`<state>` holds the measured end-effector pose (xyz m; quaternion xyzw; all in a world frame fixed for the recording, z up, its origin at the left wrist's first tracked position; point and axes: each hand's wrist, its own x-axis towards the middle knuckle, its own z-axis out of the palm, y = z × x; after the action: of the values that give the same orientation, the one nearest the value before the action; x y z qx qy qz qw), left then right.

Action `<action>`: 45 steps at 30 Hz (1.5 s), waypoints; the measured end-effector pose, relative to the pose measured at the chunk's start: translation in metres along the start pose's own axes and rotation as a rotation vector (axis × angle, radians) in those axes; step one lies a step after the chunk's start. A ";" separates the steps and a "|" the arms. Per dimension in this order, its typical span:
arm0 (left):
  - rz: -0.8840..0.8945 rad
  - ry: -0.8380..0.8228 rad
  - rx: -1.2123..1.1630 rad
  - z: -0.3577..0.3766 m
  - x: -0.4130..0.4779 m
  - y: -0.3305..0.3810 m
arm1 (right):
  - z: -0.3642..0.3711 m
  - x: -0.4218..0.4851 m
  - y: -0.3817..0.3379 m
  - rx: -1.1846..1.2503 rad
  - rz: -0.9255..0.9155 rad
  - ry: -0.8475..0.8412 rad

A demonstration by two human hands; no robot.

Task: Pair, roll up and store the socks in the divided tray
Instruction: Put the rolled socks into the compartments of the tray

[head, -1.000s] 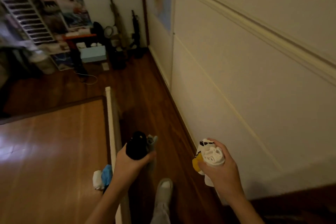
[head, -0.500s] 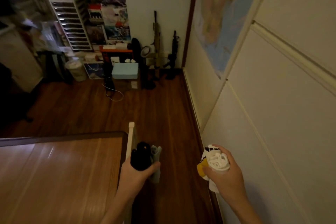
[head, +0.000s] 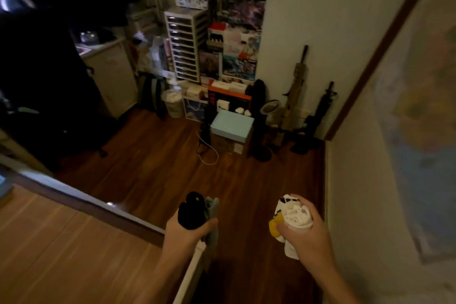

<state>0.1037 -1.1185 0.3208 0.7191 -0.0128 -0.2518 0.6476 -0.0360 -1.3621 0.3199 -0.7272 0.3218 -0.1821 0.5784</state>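
My left hand grips a rolled black sock bundle together with a grey sock that hangs down beside it. My right hand grips a rolled white sock bundle with black marks and a yellow patch. Both hands are held over the dark wood floor, just past the corner of a wooden tabletop. No divided tray is in view.
A pale wall with a map runs along the right. At the far end stand a light blue box, stacked boxes, a white drawer unit, a floor cable and long dark objects leaning on the wall. A dark chair sits left.
The view has swung up and to the left, bringing the far end of the room into sight. Both hands keep the same sock bundles in about the same pose.
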 end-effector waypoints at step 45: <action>-0.170 1.787 -0.788 -0.638 0.526 0.097 | 1.151 0.425 -0.320 -0.508 -0.407 -1.612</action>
<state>0.8340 -0.7251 0.2523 0.3755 0.6190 0.3535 0.5923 1.0885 -0.7781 0.2768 -0.7849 -0.2913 0.3661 0.4063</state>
